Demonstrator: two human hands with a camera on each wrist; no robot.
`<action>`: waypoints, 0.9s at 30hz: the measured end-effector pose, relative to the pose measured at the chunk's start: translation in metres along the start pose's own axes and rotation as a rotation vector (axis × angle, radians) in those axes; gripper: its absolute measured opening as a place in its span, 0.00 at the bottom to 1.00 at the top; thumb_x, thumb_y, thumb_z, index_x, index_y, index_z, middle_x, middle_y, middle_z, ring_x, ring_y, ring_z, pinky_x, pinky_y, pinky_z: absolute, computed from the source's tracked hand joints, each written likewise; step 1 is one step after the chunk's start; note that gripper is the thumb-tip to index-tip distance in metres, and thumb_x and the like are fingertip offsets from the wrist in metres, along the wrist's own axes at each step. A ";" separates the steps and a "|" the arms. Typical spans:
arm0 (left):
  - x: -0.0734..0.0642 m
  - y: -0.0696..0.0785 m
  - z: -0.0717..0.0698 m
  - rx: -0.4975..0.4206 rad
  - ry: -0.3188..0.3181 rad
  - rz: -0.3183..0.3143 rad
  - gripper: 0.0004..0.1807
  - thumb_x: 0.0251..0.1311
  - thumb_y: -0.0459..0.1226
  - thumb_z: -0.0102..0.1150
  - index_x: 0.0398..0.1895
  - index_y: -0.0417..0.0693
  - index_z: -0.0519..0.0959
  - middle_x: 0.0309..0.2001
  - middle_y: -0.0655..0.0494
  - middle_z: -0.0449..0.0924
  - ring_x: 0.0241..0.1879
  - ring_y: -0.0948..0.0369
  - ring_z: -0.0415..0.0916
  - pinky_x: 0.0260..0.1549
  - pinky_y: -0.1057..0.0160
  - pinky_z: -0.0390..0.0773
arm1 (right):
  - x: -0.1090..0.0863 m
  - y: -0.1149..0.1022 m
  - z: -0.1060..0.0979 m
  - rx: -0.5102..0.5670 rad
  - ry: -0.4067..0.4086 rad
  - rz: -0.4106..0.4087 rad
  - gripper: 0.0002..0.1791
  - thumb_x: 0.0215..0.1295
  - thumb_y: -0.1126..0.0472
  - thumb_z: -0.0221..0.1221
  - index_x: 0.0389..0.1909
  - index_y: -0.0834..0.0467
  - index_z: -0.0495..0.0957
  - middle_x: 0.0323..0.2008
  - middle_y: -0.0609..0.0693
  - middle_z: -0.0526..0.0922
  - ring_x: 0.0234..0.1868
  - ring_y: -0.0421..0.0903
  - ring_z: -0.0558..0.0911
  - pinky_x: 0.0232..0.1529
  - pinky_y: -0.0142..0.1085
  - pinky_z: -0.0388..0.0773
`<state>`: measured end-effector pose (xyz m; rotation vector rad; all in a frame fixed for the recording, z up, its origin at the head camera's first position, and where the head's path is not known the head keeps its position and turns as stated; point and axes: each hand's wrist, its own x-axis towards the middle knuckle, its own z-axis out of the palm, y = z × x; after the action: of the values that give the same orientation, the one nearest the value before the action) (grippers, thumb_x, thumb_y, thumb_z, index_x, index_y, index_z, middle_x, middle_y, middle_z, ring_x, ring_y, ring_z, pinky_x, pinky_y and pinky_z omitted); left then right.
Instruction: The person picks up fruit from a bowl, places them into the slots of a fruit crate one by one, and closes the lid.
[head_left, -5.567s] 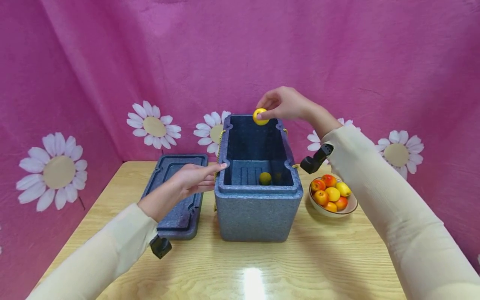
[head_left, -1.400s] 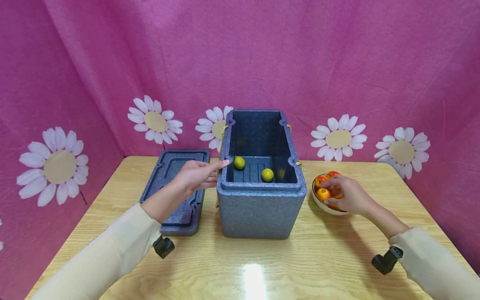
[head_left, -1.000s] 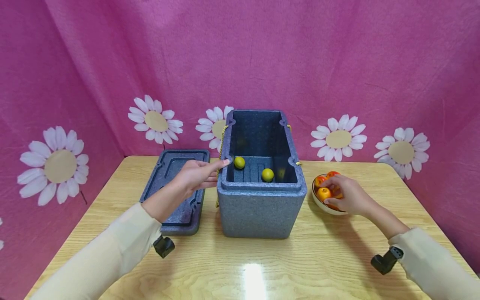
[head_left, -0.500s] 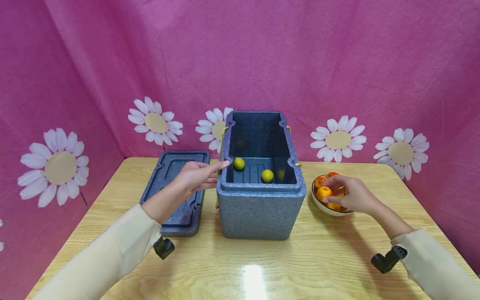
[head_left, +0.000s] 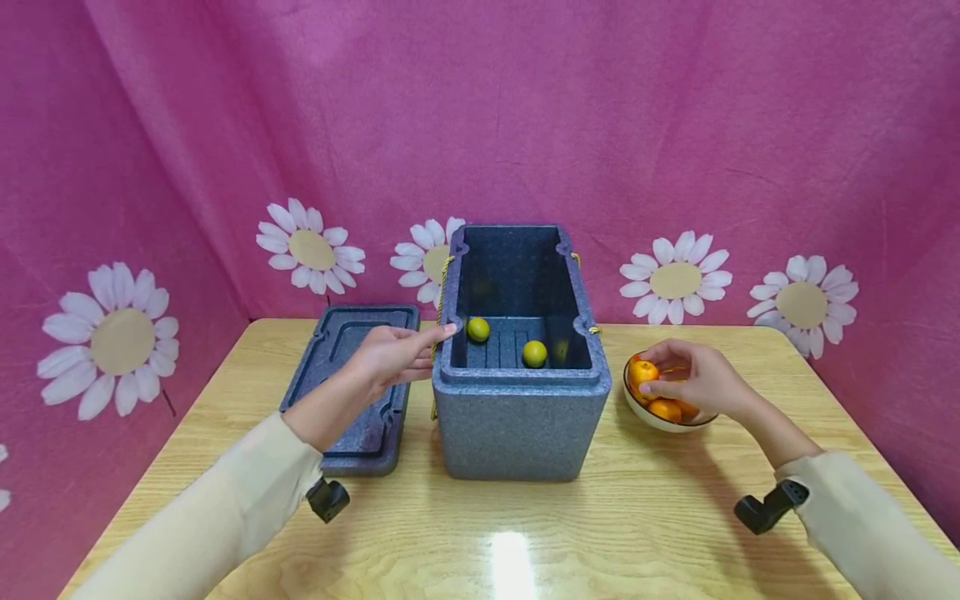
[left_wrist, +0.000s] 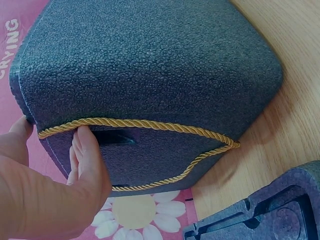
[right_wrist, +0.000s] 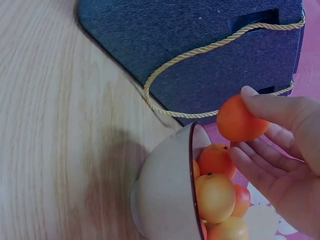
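Observation:
My left hand (head_left: pixel 386 358) rests on the left side of a grey foam box (head_left: pixel 517 429); its thumb lies on the rim and its straight fingers touch the outer wall. In the left wrist view the fingertips lie by a gold rope handle (left_wrist: pixel 150 125). My right hand (head_left: pixel 701 383) pinches an orange-red apple (right_wrist: pixel 240 120) between thumb and fingers, over the left part of a cream bowl (right_wrist: pixel 167 187). Several red and yellow fruits (right_wrist: pixel 216 197) lie in that bowl, partly hidden by the hand. Two yellow-green round fruits (head_left: pixel 477 329) sit apart on the box floor.
The grey box lid (head_left: pixel 345 433) lies on the wooden table (head_left: pixel 637 517), left of the box. A pink curtain (head_left: pixel 517 108) with white daisies hangs behind the table and along its sides.
My right hand put a yellow fruit into the box, where two now lie, and moved to the bowl. It now pinches an orange-red apple there. The left hand stayed at the rim.

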<state>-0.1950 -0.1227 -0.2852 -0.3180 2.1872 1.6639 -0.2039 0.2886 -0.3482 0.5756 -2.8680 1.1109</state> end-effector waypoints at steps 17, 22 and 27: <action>-0.001 0.000 0.000 0.006 -0.006 0.011 0.47 0.54 0.58 0.63 0.69 0.36 0.61 0.65 0.40 0.70 0.61 0.52 0.75 0.61 0.57 0.76 | 0.009 -0.010 -0.004 0.112 0.016 -0.056 0.21 0.55 0.65 0.68 0.48 0.68 0.76 0.41 0.61 0.83 0.37 0.27 0.80 0.38 0.22 0.81; 0.000 -0.001 0.000 0.005 -0.003 0.011 0.47 0.54 0.58 0.64 0.68 0.36 0.61 0.65 0.40 0.70 0.61 0.52 0.76 0.61 0.57 0.76 | 0.011 -0.012 -0.005 0.102 0.007 -0.037 0.21 0.55 0.64 0.68 0.49 0.66 0.77 0.43 0.62 0.83 0.38 0.26 0.80 0.41 0.20 0.79; 0.000 0.000 0.000 0.005 0.000 0.013 0.47 0.54 0.57 0.64 0.69 0.36 0.61 0.65 0.40 0.70 0.61 0.52 0.76 0.60 0.57 0.77 | 0.013 -0.015 -0.008 0.098 0.008 -0.020 0.22 0.56 0.63 0.68 0.51 0.65 0.77 0.44 0.61 0.82 0.40 0.26 0.79 0.43 0.18 0.78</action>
<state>-0.1943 -0.1224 -0.2856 -0.3038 2.1977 1.6650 -0.2119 0.2789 -0.3303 0.6009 -2.8069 1.2530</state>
